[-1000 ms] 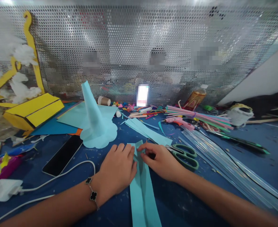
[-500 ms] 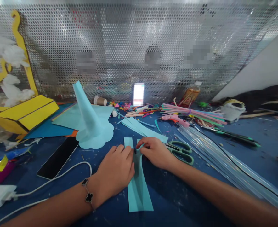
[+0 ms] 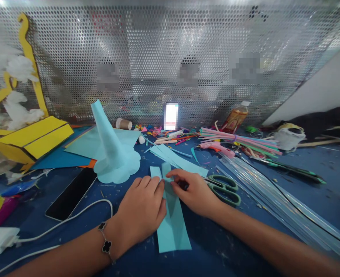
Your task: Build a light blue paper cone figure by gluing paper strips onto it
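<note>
A light-blue paper strip (image 3: 174, 234) lies lengthwise in front of me, split or folded into two bands at its far end. My left hand (image 3: 142, 204) rests on its left side, fingers curled together and pressed down on the paper. On the other side, my right hand (image 3: 194, 190) pinches the right band near the top between thumb and forefinger. Green-handled scissors (image 3: 223, 188) lie just beyond my right hand, their blades partly hidden. More light-blue strips (image 3: 178, 159) lie behind both hands. To the left stands a light-blue paper cone on a scalloped base (image 3: 113, 154).
A black phone (image 3: 71, 194) and a white charger cable (image 3: 68, 219) lie at left, near a yellow box (image 3: 34, 138). At right are a pink glue gun (image 3: 217, 148), clear plastic sticks (image 3: 268, 200) and a bottle (image 3: 236, 117). A perforated metal screen (image 3: 146, 57) closes the back.
The strip's right band has been raised less steeply and now lies flatter, with its near end shifted slightly right. My right hand has moved a little to the right; my left hand stays pressed on the paper.
</note>
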{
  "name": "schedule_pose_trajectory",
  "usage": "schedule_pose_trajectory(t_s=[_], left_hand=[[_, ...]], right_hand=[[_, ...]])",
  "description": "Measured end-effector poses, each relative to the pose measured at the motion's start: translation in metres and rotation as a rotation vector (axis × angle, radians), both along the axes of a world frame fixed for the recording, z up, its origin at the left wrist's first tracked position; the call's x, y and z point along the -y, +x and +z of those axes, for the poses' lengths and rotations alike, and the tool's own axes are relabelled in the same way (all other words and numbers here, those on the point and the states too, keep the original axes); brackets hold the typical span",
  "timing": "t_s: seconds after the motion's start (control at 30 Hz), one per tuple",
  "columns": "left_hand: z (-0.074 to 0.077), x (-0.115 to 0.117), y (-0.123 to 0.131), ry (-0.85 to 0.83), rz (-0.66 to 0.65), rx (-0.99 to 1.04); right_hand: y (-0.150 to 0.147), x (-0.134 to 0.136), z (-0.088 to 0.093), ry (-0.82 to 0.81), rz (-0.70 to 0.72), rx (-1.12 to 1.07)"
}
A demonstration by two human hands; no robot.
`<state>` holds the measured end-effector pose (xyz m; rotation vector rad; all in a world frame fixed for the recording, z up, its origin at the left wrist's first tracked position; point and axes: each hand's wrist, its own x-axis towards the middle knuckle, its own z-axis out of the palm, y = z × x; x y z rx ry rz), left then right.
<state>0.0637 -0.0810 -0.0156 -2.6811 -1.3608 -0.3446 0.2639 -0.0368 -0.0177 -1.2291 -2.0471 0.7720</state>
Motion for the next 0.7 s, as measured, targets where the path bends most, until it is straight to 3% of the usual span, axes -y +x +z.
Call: schedule_pose_trajectory(t_s=[0.23,0.43,0.7], left_hand=[[-0.007,0.0,0.002,-0.047,0.009,-0.013],[-0.007,0.0,0.003,-0.04,0.022,-0.054],[-0.006,0.002,0.003,-0.058,0.025,-0.028]], right_hand=[[-0.002,-0.011,-0.002,0.011,-0.06,0.15],[-0.003,-0.011,-0.001,-0.095,-0.051,0.082],[-0.007,0.001,0.007,-0.096,0.013,0.082]])
